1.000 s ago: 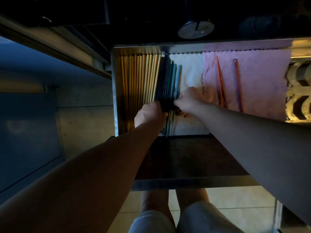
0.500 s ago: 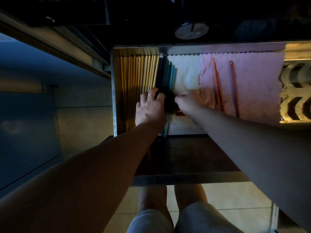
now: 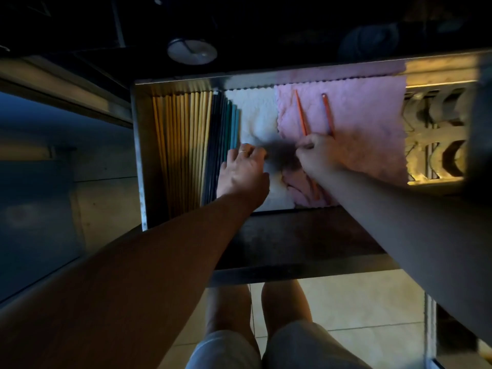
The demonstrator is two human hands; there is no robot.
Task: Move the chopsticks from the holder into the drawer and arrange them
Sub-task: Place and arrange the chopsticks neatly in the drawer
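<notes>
The open metal drawer [image 3: 138,155] holds a row of yellow chopsticks [image 3: 181,145] along its left side. Dark chopsticks [image 3: 217,134] and a few teal chopsticks [image 3: 234,126] lie beside them. My left hand [image 3: 242,177] lies flat on the white cloth [image 3: 255,113], its fingertips beside the teal ones, holding nothing. Two orange chopsticks [image 3: 300,113] lie apart on the pink cloth [image 3: 367,123]. My right hand [image 3: 319,155] is curled over their middle, fingers closed on them. No holder is in view.
A patterned metal rack [image 3: 436,134] fills the drawer's right end. A round metal lid [image 3: 191,51] sits in the dark above the drawer's back edge. A lower dark shelf [image 3: 306,235] juts out under the drawer; my legs stand on the tiled floor [image 3: 346,302] below.
My right hand left the dark and teal bundle and moved right onto the orange chopsticks. My left hand slid from the bundle onto the white cloth. The dark and teal chopsticks now lie straight.
</notes>
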